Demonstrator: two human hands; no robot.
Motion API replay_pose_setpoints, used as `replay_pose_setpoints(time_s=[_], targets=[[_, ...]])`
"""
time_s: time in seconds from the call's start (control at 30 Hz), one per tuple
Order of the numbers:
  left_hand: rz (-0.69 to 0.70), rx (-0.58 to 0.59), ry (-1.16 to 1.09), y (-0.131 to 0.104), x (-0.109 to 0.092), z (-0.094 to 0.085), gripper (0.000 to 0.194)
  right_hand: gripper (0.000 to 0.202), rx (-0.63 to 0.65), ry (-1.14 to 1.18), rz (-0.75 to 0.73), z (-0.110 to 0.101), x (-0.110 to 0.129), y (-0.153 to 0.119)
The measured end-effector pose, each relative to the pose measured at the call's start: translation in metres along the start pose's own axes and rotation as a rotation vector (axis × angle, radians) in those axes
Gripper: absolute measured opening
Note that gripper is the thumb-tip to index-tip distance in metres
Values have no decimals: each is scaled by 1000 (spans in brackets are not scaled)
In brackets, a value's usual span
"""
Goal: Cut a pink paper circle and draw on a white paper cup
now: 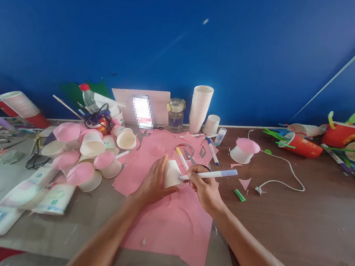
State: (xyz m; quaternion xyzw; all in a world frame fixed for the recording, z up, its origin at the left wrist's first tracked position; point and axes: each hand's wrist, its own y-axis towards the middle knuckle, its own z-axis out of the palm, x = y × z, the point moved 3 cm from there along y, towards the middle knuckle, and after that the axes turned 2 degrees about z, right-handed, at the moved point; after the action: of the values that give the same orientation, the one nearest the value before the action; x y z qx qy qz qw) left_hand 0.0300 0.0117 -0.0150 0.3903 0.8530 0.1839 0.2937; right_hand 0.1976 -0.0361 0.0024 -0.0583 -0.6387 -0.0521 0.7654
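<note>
White tapered paper cup (172, 174) clamped by fingers of left hand (154, 179); fingers of right hand (203, 188) pinched on white, blue-ended marker pen (214, 174), tip at cup. Marking, apparently; next stroke calls for steady cup. Beneath, pink paper sheets (172, 226); rightward, brown worktop (290, 232).

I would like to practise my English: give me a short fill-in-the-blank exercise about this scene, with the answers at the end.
1. The left hand holds a white ____.
2. The marker is in the ____.
3. The paper under the left hand is ____ in colour.
4. The colour of the wall is ____.

Missing words: cup; right hand; pink; blue.
</note>
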Motion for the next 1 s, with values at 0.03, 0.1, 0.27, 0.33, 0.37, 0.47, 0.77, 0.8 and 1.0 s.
replay_pose_setpoints(time_s=[0.03,0.1,0.27,0.33,0.37,0.47,0.77,0.8,1.0], targets=[[-6,1,-1,0,0,0,99,16,0,-14,1,0,1,0],[-10,8,-1,-1,1,1,99,18,-4,-48,-4,1,4,-1],[-12,41,3,-2,1,1,99,17,-30,-51,-33,1,4,0],[-28,54,6,-2,0,1,97,16,-49,25,-35,0,-1,2],[-34,55,5,-2,-1,0,98,17,-64,67,-33,-1,-3,4],[-73,57,-13,0,-2,-2,99,19,-145,153,-28,-4,-8,6],[-116,9,-153,5,0,-5,97,31,-190,117,-72,-4,0,4],[-119,10,-152,5,1,-5,97,29,-187,89,-71,-4,-1,4],[-166,34,-154,4,1,-5,99,31,-110,-74,-105,-2,-8,8]])
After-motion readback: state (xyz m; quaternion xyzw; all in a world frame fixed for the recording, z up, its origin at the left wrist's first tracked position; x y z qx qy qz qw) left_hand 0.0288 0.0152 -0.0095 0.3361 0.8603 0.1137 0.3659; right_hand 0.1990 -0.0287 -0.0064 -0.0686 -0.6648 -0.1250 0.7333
